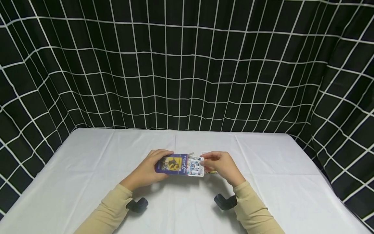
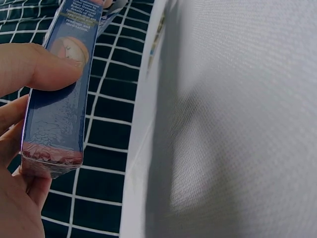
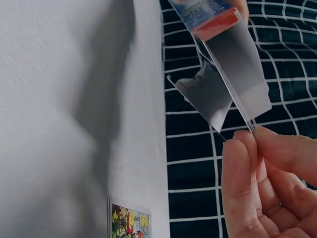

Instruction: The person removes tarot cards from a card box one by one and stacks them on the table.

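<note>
My left hand [image 1: 147,169] grips a blue tarot card box [image 1: 171,164], which lies on its side in the air above the cloth. In the left wrist view, the thumb presses the narrow side of the box [image 2: 59,111]. A white-bordered card [image 1: 194,166] sticks partly out of the box's right end, and my right hand [image 1: 222,165] pinches its outer edge. The right wrist view shows the box's open end with grey flaps [image 3: 205,94] spread and the card edge-on between thumb and fingers. Below the right hand, a colourful card [image 3: 130,220] lies on the table, partly hidden in the head view.
A white cloth covers the table [image 1: 87,172]. Behind it and at both sides hangs a black curtain [image 1: 175,65] with a white grid. Black wrist-worn devices sit at the left sleeve [image 1: 108,208] and the right sleeve [image 1: 254,208].
</note>
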A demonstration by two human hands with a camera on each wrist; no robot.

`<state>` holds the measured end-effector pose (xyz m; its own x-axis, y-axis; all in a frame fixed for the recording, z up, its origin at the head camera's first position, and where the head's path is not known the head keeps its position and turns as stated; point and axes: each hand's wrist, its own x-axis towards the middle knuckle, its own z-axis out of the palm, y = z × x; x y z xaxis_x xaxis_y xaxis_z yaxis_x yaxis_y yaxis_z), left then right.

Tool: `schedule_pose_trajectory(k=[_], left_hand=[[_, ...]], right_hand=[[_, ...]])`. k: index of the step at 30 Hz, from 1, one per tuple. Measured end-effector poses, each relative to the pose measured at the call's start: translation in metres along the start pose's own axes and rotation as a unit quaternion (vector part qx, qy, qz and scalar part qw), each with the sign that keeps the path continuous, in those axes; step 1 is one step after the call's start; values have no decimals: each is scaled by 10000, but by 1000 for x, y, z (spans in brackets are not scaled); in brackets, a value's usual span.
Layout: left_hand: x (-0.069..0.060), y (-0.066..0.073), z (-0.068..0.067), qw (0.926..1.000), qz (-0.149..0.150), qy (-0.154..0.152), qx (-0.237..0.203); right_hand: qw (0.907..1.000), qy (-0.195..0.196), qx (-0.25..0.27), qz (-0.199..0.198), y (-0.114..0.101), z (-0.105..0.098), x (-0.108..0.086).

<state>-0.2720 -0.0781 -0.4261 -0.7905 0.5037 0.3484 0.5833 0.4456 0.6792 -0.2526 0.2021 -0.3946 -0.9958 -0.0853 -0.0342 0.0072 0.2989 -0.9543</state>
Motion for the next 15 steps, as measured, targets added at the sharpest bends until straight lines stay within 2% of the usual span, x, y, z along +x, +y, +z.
schedule_pose_trajectory(k=[15], left_hand=[[0,-2,-1,10000,-84,-33,-19]], right_hand=[[9998,27,172,-21,-1,-10,0]])
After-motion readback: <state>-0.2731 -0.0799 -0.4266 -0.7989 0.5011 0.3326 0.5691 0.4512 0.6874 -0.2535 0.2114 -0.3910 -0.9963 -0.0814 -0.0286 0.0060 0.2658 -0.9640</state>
